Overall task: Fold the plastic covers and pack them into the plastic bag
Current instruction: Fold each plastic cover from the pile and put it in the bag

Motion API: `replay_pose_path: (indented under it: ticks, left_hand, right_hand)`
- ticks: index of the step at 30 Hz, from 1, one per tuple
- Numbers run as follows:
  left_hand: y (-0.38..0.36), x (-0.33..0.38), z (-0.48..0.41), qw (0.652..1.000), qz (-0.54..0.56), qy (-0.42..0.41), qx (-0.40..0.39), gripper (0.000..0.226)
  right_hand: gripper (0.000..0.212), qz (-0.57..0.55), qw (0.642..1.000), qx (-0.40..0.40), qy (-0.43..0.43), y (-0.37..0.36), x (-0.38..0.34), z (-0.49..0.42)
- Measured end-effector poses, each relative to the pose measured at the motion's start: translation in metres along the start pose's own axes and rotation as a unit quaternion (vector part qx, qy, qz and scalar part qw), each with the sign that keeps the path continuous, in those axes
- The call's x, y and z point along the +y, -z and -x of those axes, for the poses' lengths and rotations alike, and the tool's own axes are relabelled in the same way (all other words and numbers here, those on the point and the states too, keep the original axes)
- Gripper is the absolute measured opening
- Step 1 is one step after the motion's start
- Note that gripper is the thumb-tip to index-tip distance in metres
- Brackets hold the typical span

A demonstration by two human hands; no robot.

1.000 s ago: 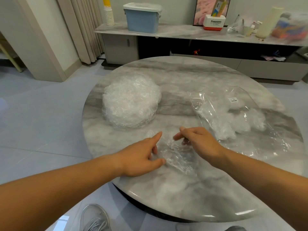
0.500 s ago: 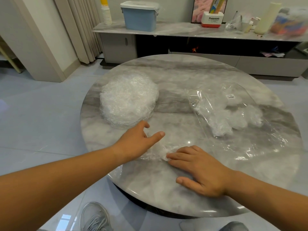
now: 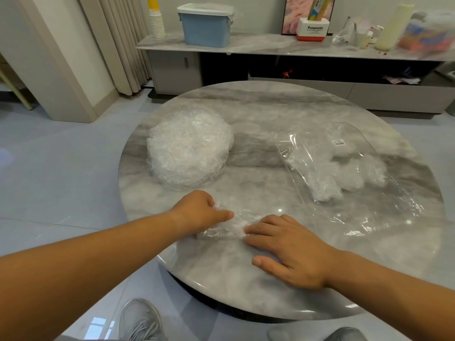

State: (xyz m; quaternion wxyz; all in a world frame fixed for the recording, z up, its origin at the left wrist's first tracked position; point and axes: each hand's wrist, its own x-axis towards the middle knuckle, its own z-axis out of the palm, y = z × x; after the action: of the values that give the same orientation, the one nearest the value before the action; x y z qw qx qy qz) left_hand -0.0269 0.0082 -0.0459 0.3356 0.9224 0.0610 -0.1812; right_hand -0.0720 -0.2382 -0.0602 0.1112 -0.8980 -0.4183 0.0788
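One crumpled clear plastic cover (image 3: 227, 226) lies on the round marble table (image 3: 283, 114) near its front edge. My left hand (image 3: 198, 211) grips the cover's left side with curled fingers, the thumb stretched over it. Flat on the table, my right hand (image 3: 288, 249) presses the cover's right edge with straight fingers. A round stack of unfolded plastic covers (image 3: 188, 148) sits at the table's left. At the right lies a clear plastic bag (image 3: 344, 168) with a white label, and folded covers show inside it.
Behind the table runs a low marble sideboard (image 3: 270, 48) with a blue lidded box (image 3: 205, 24), stacked paper cups (image 3: 156, 19) and small items. Curtains hang at the back left. My grey shoes (image 3: 140, 321) show below the table's front edge.
My right hand dropped from pinching the cover to lying flat on it. My left hand moved in and its fingers curled onto the cover's left side.
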Motion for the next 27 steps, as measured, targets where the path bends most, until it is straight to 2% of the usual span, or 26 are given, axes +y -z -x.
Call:
replay_pose_path:
  ticks: [6, 11, 13, 15, 18, 20, 24, 27]
  left_hand:
    - [0.008, -0.003, -0.006, 0.994, 0.106, -0.023, 0.001, 0.042]
    - [0.004, -0.009, -0.008, 0.993, 0.115, -0.026, -0.016, 0.038]
    - [0.003, -0.011, -0.008, 0.996, 0.074, -0.047, -0.010, 0.037]
    - [0.003, -0.011, -0.007, 0.997, 0.036, -0.068, -0.001, 0.036]
    - [0.002, -0.012, -0.007, 0.996, 0.025, -0.083, 0.000, 0.036]
    - [0.001, -0.011, -0.006, 0.996, 0.025, -0.088, -0.004, 0.036]
    - [0.000, -0.009, -0.002, 0.997, 0.024, -0.077, -0.001, 0.038]
    - [0.006, -0.003, 0.003, 1.000, -0.009, -0.012, 0.002, 0.053]
  right_hand:
    - [0.067, -0.001, 1.000, 0.000, -0.003, -0.003, 0.001, 0.000]
    - [0.065, -0.058, 0.997, 0.028, -0.029, 0.000, -0.001, -0.003]
    - [0.061, -0.102, 0.990, 0.078, -0.053, 0.001, -0.002, -0.005]
    - [0.049, -0.131, 0.974, 0.167, -0.073, 0.001, -0.004, -0.008]
    - [0.036, -0.104, 0.961, 0.245, -0.075, 0.002, -0.006, -0.012]
    - [0.036, -0.059, 0.972, 0.220, -0.058, 0.001, -0.007, -0.013]
    - [0.046, -0.022, 0.995, 0.094, -0.030, -0.005, -0.012, -0.010]
    - [0.053, -0.012, 0.999, 0.026, -0.026, -0.008, -0.011, -0.008]
